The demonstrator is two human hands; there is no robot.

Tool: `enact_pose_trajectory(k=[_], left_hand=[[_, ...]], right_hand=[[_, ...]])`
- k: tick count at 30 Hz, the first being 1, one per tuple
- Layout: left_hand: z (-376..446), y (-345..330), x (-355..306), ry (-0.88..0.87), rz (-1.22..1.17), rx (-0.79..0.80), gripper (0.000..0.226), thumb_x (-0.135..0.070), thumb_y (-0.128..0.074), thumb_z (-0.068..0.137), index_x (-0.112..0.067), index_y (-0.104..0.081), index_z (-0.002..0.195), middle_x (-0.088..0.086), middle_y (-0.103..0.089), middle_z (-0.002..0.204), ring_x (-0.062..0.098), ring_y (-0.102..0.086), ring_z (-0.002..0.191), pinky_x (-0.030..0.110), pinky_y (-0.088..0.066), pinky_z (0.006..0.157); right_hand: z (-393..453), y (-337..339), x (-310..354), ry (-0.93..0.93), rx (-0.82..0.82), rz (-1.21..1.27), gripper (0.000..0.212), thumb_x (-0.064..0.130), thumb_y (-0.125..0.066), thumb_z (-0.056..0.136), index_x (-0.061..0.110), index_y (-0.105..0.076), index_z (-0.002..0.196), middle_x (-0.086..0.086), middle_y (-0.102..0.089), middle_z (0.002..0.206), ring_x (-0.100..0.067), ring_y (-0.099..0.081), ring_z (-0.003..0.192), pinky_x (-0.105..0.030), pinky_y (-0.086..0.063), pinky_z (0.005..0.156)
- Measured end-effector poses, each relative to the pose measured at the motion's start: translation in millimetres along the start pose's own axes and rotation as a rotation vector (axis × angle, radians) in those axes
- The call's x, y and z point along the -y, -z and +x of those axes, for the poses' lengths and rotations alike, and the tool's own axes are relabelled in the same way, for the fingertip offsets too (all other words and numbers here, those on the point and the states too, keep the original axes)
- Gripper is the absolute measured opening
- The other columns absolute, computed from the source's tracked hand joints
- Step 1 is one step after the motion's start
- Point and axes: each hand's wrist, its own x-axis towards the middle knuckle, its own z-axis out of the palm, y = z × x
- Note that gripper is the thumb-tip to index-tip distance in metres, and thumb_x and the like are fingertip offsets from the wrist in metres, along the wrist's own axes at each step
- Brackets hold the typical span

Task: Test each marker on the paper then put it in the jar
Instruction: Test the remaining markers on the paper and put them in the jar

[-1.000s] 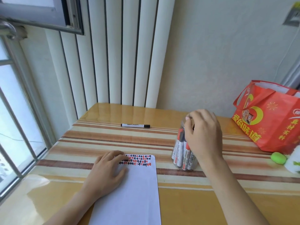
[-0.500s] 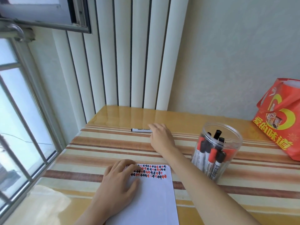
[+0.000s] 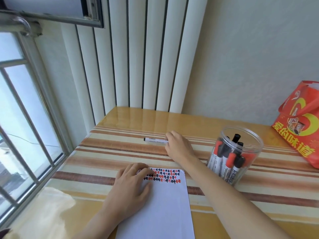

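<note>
A white marker (image 3: 154, 140) with a black tip lies flat on the striped table, far side. My right hand (image 3: 178, 147) is curled over its right end, fingers closed on the barrel. A clear plastic jar (image 3: 248, 135) stands to the right, holding several red and black markers upright. A white sheet of paper (image 3: 165, 207) lies near the front, its top edge covered with rows of red and black marks. My left hand (image 3: 128, 192) rests flat on the paper's left side, fingers spread.
A red printed bag (image 3: 300, 130) stands at the right end of the table (image 3: 107, 152). A barred window is at the left and white vertical panels rise behind the table.
My right hand left the jar, crossed left to the lone marker and closed on its end. The view has swung left. My left hand stays on the paper.
</note>
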Motion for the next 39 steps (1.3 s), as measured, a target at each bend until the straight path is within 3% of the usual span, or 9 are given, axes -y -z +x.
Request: enact_pose_trajectory(k=[6, 11, 15, 19, 25, 28, 31, 35, 39], left_hand=[[-0.2, 8.2, -6.6, -0.037, -0.041, -0.013, 0.039, -0.04, -0.047, 0.093, -0.043, -0.053, 0.131, -0.028, -0.047, 0.129, -0.003, -0.043, 0.128, 0.028, -0.031, 0.102], [0.4, 14.2, -12.2, -0.137, -0.088, 0.027, 0.03, -0.039, -0.05, 0.1, -0.04, -0.051, 0.131, -0.026, -0.052, 0.119, -0.001, -0.049, 0.115, 0.028, -0.036, 0.099], [0.8, 12.9, -11.2, -0.248, -0.084, 0.058, 0.018, -0.028, -0.047, 0.102, -0.026, -0.06, 0.115, -0.015, -0.057, 0.1, 0.012, -0.052, 0.092, 0.036, -0.045, 0.082], [1.1, 11.4, -7.2, -0.189, -0.048, -0.038, 0.019, -0.027, -0.043, 0.104, -0.02, -0.06, 0.109, -0.01, -0.053, 0.096, 0.018, -0.049, 0.089, 0.037, -0.044, 0.079], [1.7, 16.1, -11.7, -0.143, -0.126, -0.059, 0.025, -0.032, -0.033, 0.109, -0.022, -0.052, 0.096, -0.013, -0.046, 0.091, 0.018, -0.044, 0.085, 0.036, -0.039, 0.076], [1.3, 15.9, -13.6, -0.191, -0.071, -0.023, 0.03, -0.034, -0.031, 0.11, -0.02, -0.05, 0.091, -0.01, -0.047, 0.088, 0.019, -0.043, 0.082, 0.038, -0.04, 0.074], [1.1, 12.9, -17.4, -0.257, -0.036, 0.017, 0.031, -0.033, -0.03, 0.11, -0.019, -0.05, 0.091, -0.009, -0.048, 0.088, 0.019, -0.042, 0.08, 0.04, -0.041, 0.072], [1.0, 12.0, -16.0, -0.315, -0.034, 0.018, 0.021, -0.025, -0.032, 0.108, -0.028, -0.035, 0.088, -0.014, -0.039, 0.084, 0.016, -0.036, 0.076, 0.042, -0.041, 0.069], [1.4, 12.0, -14.8, -0.297, -0.031, 0.024, 0.022, -0.016, -0.037, 0.105, -0.027, -0.036, 0.085, -0.014, -0.04, 0.082, 0.016, -0.037, 0.077, 0.042, -0.042, 0.07]], right_hand=[[-75.8, 42.5, 35.2, -0.065, -0.19, 0.562, 0.011, 0.013, -0.063, 0.095, 0.018, -0.053, 0.095, 0.006, -0.055, 0.069, -0.013, -0.052, 0.061, -0.028, -0.039, 0.054], [-134.4, 46.7, 54.1, -0.307, -0.011, 1.201, 0.009, 0.02, -0.066, 0.089, 0.013, -0.063, 0.092, 0.0, -0.066, 0.07, -0.015, -0.054, 0.06, -0.029, -0.042, 0.057], [-146.3, 42.1, 56.1, -0.344, 0.081, 1.341, 0.02, 0.031, -0.068, 0.086, 0.013, -0.063, 0.095, -0.005, -0.062, 0.072, -0.019, -0.055, 0.062, -0.027, -0.044, 0.055], [-141.4, 51.5, 40.2, -0.408, -0.072, 1.399, 0.026, 0.032, -0.068, 0.09, 0.007, -0.062, 0.092, -0.011, -0.058, 0.07, -0.02, -0.052, 0.063, -0.028, -0.044, 0.058], [-140.6, 55.0, 12.5, -0.227, 0.06, 1.045, 0.01, 0.013, -0.066, 0.095, 0.011, -0.063, 0.085, 0.005, -0.064, 0.072, -0.015, -0.06, 0.067, -0.033, -0.05, 0.064], [-144.0, 51.7, 9.5, 0.043, 0.008, 0.513, 0.013, 0.031, -0.056, 0.095, 0.024, -0.066, 0.098, 0.013, -0.068, 0.092, -0.01, -0.065, 0.089, -0.036, -0.054, 0.078], [-147.5, 45.8, 31.3, 0.176, 0.026, 0.29, 0.031, 0.046, -0.047, 0.096, 0.026, -0.062, 0.113, 0.008, -0.065, 0.105, -0.016, -0.061, 0.098, -0.035, -0.051, 0.077], [-151.8, 28.4, 57.6, 0.253, -0.138, 0.132, 0.02, 0.039, -0.047, 0.1, 0.021, -0.05, 0.091, 0.008, -0.057, 0.079, -0.016, -0.06, 0.072, -0.025, -0.031, 0.052], [-150.8, 27.3, 56.1, 0.214, -0.197, 0.047, 0.025, 0.047, -0.045, 0.101, 0.026, -0.051, 0.088, 0.008, -0.055, 0.069, -0.016, -0.059, 0.057, -0.024, -0.022, 0.045]])
